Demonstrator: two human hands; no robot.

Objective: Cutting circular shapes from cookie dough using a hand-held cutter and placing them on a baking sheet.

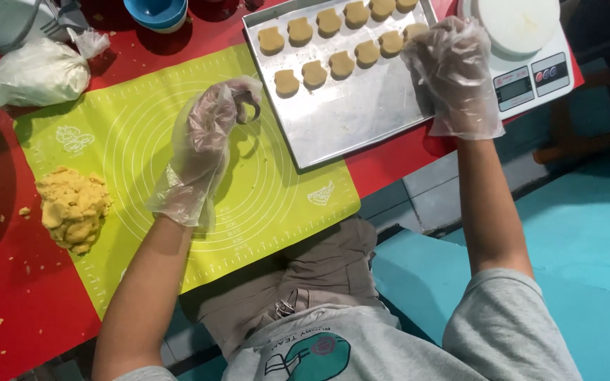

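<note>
My left hand (202, 144) pinching a small metal cutter (250, 109) over the green mat (277, 204), my right hand (453, 74) spread open, resting on the baking tray (347, 120) beside cut dough pieces (340, 63), dough lump (73, 207) at the mat's far edge

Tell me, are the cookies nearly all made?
Partly. Eleven shaped dough pieces already sit in two rows on the metal tray. The left hand holds a small metal cutter by the green mat; the right hand rests on the tray's edge. A big dough lump is still uncut, and half the tray is bare.
</note>
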